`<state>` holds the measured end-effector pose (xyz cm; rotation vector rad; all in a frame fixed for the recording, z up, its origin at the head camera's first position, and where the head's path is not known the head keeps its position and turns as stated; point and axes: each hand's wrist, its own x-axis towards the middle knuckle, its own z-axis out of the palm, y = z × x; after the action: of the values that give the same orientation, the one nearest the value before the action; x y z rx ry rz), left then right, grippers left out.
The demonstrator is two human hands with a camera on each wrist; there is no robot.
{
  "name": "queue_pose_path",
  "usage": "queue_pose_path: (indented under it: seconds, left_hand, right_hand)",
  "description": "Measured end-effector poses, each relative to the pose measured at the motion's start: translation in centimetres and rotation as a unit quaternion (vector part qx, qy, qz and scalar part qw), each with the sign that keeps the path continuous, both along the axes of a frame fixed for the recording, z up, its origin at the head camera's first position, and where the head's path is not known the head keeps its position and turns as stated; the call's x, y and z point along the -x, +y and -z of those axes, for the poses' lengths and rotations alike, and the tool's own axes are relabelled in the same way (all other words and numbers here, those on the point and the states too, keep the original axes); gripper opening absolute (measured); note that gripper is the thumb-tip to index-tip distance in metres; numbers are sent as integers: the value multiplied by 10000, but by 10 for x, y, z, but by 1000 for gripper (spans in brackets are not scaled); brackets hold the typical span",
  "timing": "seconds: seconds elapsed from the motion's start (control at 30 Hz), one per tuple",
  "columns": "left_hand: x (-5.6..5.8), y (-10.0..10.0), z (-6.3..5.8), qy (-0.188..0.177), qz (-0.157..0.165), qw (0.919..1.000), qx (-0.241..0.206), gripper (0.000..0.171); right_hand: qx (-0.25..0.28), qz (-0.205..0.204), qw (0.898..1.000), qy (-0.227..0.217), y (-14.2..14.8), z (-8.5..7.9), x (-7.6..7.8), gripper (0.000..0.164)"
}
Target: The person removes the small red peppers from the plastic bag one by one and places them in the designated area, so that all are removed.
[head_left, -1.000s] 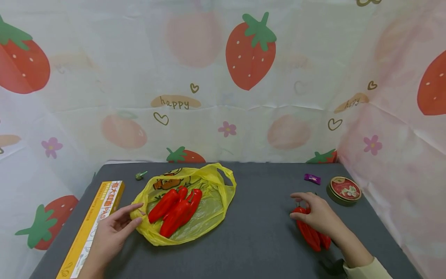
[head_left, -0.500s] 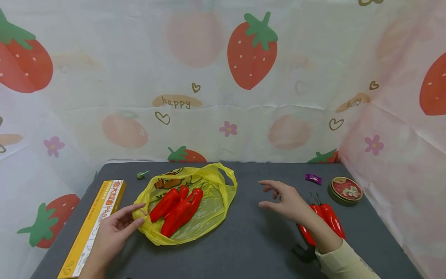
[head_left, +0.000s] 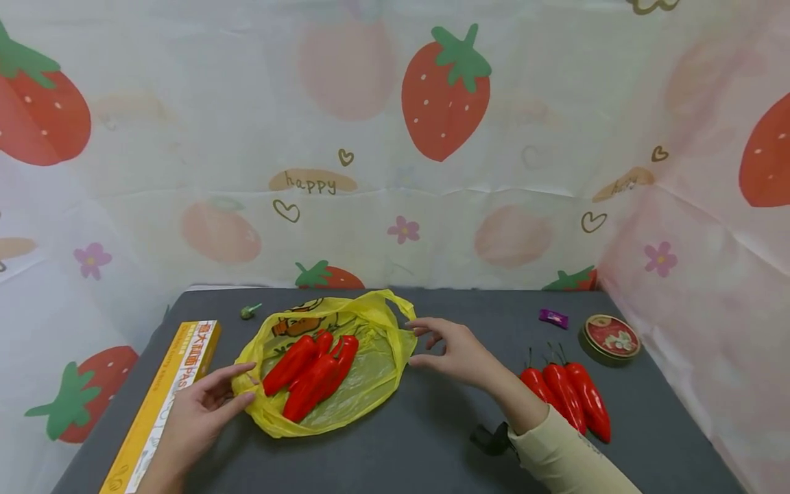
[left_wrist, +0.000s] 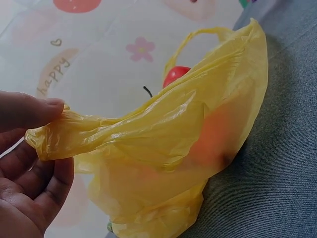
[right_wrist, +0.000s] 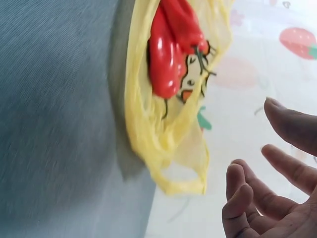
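Observation:
A yellow plastic bag (head_left: 370, 394) lies with its mouth open, holding several red chili peppers (head_left: 315, 385). My left hand (head_left: 196, 415) pinches the bag's left edge between thumb and fingers; the left wrist view shows the gathered yellow film (left_wrist: 74, 131) in that grip. At the bag's right side, my right hand (head_left: 455, 353) is beside the handle (right_wrist: 181, 186), thumb and fingers spread apart with nothing between them. Three more red chili peppers (head_left: 591, 401) lie side by side on the right of the table, partly covered by the right forearm.
Along the left stands a yellow and white box (head_left: 162, 405), with a small green item (head_left: 249, 311) beyond it. At the back right are a purple wrapped packet (head_left: 553, 318) and a round red-lidded tin (head_left: 611, 337). A strawberry-print cloth (head_left: 444, 206) hangs behind the grey table (head_left: 370, 466).
My right hand has left the loose peppers on the right and moved left to the bag's right side. The left hand keeps its pinch on the bag.

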<state>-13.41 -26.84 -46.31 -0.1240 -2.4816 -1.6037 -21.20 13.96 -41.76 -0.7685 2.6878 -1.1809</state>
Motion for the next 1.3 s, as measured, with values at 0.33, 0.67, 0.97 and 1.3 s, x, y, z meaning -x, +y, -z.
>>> queue_pose_path:
  seconds: [0.33,0.67,0.97,1.3]
  left_hand:
    - [-3,-3,-1,102,119,9997,-181,42]
    - [-2,-4,0,95,122,9998,-130,42]
    - [-3,-3,-1,88,112,9998,-109,42]
    - [-1,0,1,-10,65,10000,37,42]
  right_hand:
    - [256,-490,9971,-529,-51,5,12,56]
    - [314,-821,9918,-932,-89,12,28,55]
    - [104,-990,9895,-1051,-115,30,37,53]
    - [-39,-780,9900,-1173,-134,40,38,48]
